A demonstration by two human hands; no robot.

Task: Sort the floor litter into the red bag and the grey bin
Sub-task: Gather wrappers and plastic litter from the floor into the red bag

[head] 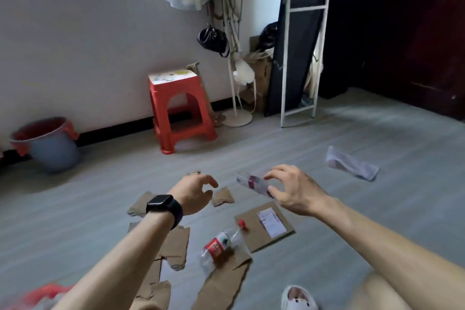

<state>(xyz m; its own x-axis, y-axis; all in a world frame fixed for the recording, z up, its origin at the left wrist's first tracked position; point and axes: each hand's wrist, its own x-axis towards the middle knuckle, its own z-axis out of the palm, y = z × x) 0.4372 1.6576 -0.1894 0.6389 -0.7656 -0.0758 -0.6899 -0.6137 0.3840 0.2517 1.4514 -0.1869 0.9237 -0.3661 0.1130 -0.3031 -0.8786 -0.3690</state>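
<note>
head view | worn high, facing forward and down | close over cardboard litter [175, 244] | wall [75, 45] beyond

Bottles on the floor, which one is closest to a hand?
The dark-labelled bottle, right at the right hand; the red-capped bottle lies apart on cardboard.

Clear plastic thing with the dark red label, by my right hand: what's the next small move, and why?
Probably close the right hand on the clear plastic thing: thumb and fingers are spread on either side of it but not yet gripping. The left hand, beside a cardboard scrap, holds nothing.
</note>
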